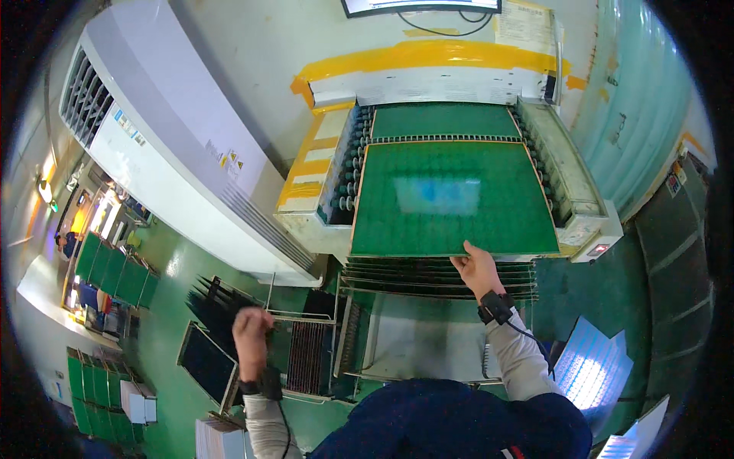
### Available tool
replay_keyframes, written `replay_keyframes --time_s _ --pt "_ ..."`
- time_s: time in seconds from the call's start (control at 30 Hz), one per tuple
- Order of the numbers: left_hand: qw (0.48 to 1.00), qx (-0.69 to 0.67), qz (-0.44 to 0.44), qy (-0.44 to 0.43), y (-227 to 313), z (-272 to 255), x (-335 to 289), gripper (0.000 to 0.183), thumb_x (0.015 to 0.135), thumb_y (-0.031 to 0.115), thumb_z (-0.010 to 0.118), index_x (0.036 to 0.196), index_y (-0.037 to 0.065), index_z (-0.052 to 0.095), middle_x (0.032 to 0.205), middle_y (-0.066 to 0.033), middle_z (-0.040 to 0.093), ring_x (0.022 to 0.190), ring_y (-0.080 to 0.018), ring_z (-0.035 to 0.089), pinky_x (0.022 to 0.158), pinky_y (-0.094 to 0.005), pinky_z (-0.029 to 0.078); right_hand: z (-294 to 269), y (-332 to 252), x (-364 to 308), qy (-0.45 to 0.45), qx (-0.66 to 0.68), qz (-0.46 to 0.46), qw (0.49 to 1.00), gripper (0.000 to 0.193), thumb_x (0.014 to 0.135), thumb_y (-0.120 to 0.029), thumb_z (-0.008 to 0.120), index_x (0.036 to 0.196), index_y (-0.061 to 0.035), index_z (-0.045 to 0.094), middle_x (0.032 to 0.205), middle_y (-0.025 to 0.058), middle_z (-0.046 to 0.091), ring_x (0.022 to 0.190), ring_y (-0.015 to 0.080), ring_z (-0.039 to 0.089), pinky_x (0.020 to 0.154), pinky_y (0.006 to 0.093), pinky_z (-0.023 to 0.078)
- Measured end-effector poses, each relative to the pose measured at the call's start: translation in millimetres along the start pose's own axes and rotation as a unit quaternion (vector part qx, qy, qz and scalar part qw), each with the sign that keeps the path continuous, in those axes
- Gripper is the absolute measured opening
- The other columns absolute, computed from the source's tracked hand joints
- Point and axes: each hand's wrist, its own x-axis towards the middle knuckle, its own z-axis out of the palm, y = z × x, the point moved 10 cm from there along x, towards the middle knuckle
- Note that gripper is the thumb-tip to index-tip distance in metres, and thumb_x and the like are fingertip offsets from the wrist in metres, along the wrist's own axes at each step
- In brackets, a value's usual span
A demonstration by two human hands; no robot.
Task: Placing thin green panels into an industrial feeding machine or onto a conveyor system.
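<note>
A large green circuit board panel (451, 218), glossy with a bright reflection, lies over the near end of a roller conveyor (348, 183). My right hand (478, 271) pinches its near edge right of the middle, thumb on top and fingers underneath. Behind it, a second green panel (443, 121) rests on the rollers. My left hand (252, 333) is away from the panel, at the lower left above the racks. Its fingers are curled in, and nothing shows in them. Both wrists wear a dark band with a cable.
Below the conveyor stands a wire rack (436, 289) with dark panels in slots. Left of it are a slotted rack (310, 356) and dark boards (208, 363). A tall white air conditioner (183, 153) flanks the conveyor's left. Shiny sheets (592, 363) stand at lower right.
</note>
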Motion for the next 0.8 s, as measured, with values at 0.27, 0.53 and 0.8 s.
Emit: replay_keyframes --time_s 0.27,0.53,0.8 --pt "0.895 -0.264 0.228 -0.278 233 159 -29 0.016 0.083 0.015 0.057 0.082 -0.001 0.054 0.078 -0.0137 0.057 0.07 -0.0204 0.055 0.059 -0.0287 0.044 -5 -11 9 0.018 -0.004 -0.011 1.0 0.01 0.085 -0.011 0.055 0.09 -0.0035 0.052 0.09 0.0078 0.056 0.083 0.0227 0.055 0.077 0.0359 0.048" --pt "0.771 -0.57 0.168 -0.228 319 203 -96 0.007 0.079 -0.001 0.057 0.073 0.001 0.059 0.069 -0.0144 0.057 0.042 -0.0157 0.049 0.034 -0.0209 0.04 4 6 13 0.056 -0.002 0.024 0.998 0.006 0.084 -0.009 0.055 0.089 -0.005 0.055 0.086 0.0068 0.06 0.081 0.0201 0.057 0.074 0.0327 0.05" --pt "0.768 -0.56 0.032 -0.31 293 212 -97 0.012 0.08 -0.001 0.054 0.068 -0.003 0.056 0.067 -0.0177 0.055 0.036 -0.0111 0.045 0.028 -0.0183 0.033 -20 -3 36 0.077 -0.012 0.011 0.997 0.011 0.083 -0.013 0.058 0.088 -0.0043 0.054 0.087 0.0091 0.059 0.079 0.0233 0.057 0.07 0.0369 0.05"
